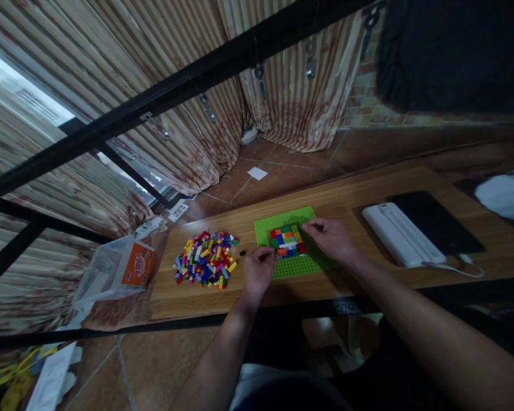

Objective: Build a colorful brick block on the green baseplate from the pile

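Observation:
A green studded baseplate (297,268) lies on the wooden board, with a patchwork of toy bricks (288,242) in red, blue, white, orange, yellow and green near its middle. At the left edge of the plate is my left hand (259,269), its fingers curled and pinched together beside an orange brick (281,252). Whatever sits between those fingertips is too small to make out. My right hand (329,238) hovers over the plate's right side, thumb and fingers closed together near the patchwork's upper right corner. Its fingertips hide anything they hold.
A heap of mixed loose bricks (205,260) covers the left part of the wooden board (167,302), with a small dark piece (243,253) beside it. Further left stands a clear plastic box (107,268). A white device (392,234) with a cable and a black flat slab (432,220) lie right.

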`<act>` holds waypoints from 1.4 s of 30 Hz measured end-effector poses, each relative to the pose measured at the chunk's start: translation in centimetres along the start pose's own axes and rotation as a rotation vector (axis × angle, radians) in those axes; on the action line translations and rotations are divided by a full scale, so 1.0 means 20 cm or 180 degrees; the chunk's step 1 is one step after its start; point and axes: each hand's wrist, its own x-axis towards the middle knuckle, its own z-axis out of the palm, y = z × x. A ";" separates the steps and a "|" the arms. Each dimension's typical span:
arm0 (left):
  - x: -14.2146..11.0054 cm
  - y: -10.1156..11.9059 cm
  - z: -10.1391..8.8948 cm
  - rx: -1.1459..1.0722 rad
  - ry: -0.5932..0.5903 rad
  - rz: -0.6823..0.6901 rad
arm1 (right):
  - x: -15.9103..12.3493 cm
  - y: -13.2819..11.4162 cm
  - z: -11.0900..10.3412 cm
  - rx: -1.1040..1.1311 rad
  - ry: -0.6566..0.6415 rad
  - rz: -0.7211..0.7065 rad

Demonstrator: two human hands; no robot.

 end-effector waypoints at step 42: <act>-0.07 -0.05 0.04 0.1413 0.0353 0.1567 | -0.03 -0.03 0.01 -0.0240 -0.0153 -0.0208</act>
